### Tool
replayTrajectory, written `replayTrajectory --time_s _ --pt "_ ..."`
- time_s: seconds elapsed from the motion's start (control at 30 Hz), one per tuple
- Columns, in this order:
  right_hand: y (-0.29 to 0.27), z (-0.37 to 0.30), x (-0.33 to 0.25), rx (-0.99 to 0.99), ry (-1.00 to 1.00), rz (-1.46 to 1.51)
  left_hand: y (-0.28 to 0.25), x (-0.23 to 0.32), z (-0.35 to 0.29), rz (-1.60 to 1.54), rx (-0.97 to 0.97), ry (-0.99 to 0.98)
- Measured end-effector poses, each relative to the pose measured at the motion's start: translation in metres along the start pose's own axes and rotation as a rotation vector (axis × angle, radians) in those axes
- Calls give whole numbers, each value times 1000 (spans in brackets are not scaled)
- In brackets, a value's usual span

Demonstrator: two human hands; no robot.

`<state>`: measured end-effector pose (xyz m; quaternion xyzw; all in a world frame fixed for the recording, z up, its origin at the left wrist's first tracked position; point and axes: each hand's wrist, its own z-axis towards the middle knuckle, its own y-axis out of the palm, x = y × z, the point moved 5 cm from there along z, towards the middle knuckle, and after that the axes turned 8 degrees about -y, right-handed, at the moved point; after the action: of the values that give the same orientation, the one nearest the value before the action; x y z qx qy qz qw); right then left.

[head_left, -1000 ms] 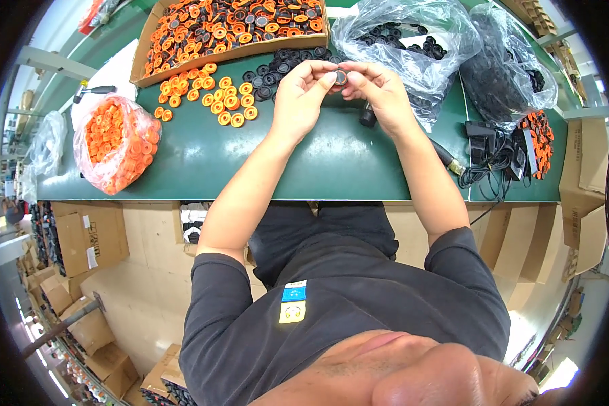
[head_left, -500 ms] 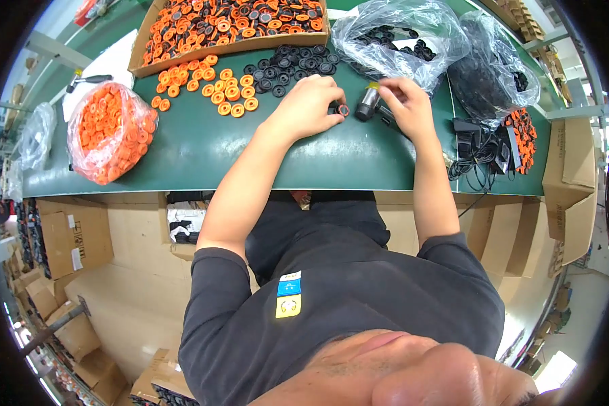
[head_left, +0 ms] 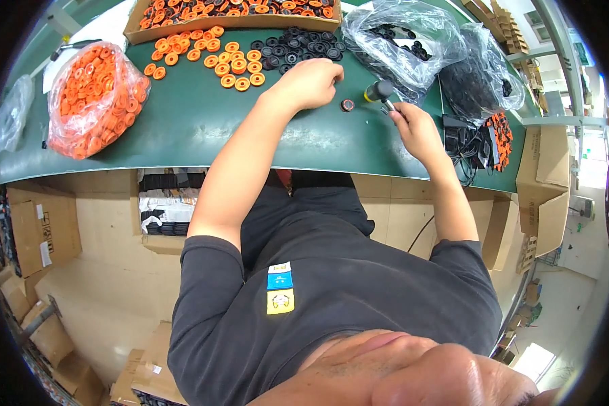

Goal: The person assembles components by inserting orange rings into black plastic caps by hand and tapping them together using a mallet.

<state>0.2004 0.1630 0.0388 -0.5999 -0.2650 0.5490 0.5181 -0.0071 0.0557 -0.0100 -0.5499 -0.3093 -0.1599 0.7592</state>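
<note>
My right hand grips a small mallet by its handle; the black head with a yellow face is raised over the green table. Between my hands a small round black part with an orange-red ring rests on the tabletop, touched by neither hand. My left hand is just left of that part, its fingers curled inward beside a pile of black discs. Whatever those fingers may hold is hidden. Loose orange discs lie farther left.
A cardboard tray of orange and black parts stands at the back. At left sits a clear bag of orange discs. Clear bags with black parts are at back right, near black cables. The green table ends before my body.
My left hand has let go of the small round part and drawn back from it. My right hand has lifted the mallet, which was down by the part. The view has shifted slightly.
</note>
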Motion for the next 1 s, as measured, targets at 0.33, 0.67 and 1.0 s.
replayTrajectory --time_s 0.33,0.67,1.0 --pt "11 9 -38 -143 16 53 -2 -6 2 14 30 -91" --pt "9 3 -41 -38 68 116 -1 -7 1 9 60 -77" --pt "-6 12 -56 -25 67 102 0 -9 1 5 50 -85"
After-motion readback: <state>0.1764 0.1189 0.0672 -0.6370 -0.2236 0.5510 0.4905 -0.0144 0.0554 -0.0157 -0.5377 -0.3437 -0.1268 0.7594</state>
